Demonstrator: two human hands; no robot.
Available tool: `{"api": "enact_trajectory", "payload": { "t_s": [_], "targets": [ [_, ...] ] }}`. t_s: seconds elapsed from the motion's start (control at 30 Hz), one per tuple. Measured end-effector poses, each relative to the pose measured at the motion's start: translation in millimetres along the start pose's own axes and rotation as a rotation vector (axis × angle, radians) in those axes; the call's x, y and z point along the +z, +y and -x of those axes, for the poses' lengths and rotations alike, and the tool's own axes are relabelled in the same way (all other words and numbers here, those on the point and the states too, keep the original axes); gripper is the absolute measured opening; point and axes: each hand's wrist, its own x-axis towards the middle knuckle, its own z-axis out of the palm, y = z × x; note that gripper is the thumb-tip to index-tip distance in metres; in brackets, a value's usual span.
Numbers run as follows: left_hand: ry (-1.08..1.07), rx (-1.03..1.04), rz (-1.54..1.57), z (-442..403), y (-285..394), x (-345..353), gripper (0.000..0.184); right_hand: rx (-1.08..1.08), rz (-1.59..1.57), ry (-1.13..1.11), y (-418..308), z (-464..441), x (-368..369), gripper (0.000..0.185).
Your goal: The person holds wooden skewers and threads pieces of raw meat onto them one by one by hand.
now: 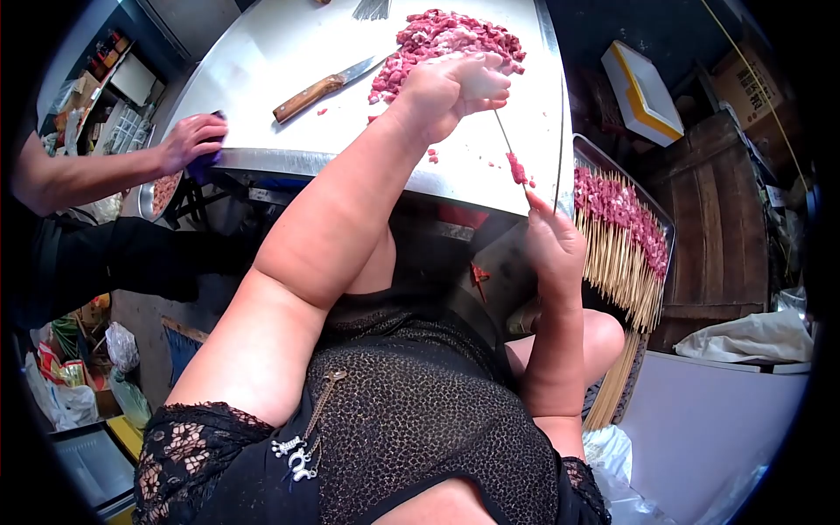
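Observation:
My left hand (462,86) is closed over the near side of a heap of diced raw meat (459,35) on the white table (262,79). What its fingers pinch is hidden. A thin skewer (501,131) runs from those fingertips down to my right hand (556,241), which is closed on its lower end beyond the table's front edge. Some red meat (516,168) is threaded on the skewer just above my right fingers. Left of the heap lies a knife (311,96) with a wooden handle, its blade towards the meat.
To the right, a metal tray (668,229) holds many meat skewers (621,223), sticks pointing towards me. Bare sticks (615,385) lie below it. Another person's hand (194,140) rests at the table's left edge by a purple cloth (206,162). A white-and-yellow box (641,92) stands behind.

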Motion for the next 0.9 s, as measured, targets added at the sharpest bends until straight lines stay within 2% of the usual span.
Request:
{"api": "enact_trajectory", "payload": {
  "t_s": [0.13, 0.5, 0.57, 0.67, 0.9],
  "targets": [
    [0.006, 0.125, 0.006, -0.4, -9.3, 6.5, 0.028, -0.01, -0.013, 0.015, -2.3, 2.1, 12.5, 0.025],
    [0.046, 0.126, 0.16, -4.6, -15.5, 8.7, 0.025, -0.096, 0.035, 0.028, -2.4, -0.8, 18.1, 0.024],
    [0.044, 0.149, 0.182, -5.0, -16.4, 9.2, 0.026, 0.073, -0.095, 0.017, -5.9, 0.2, 20.7, 0.026],
    [0.043, 0.153, 0.213, -3.8, -14.4, 11.4, 0.026, 0.165, -0.261, -0.008, -3.9, -0.6, 19.7, 0.028],
    [0.025, 0.2, 0.036, 0.5, -15.0, 19.4, 0.027, 0.168, -0.325, -0.037, -2.0, 0.4, 25.0, 0.029]
  ]
}}
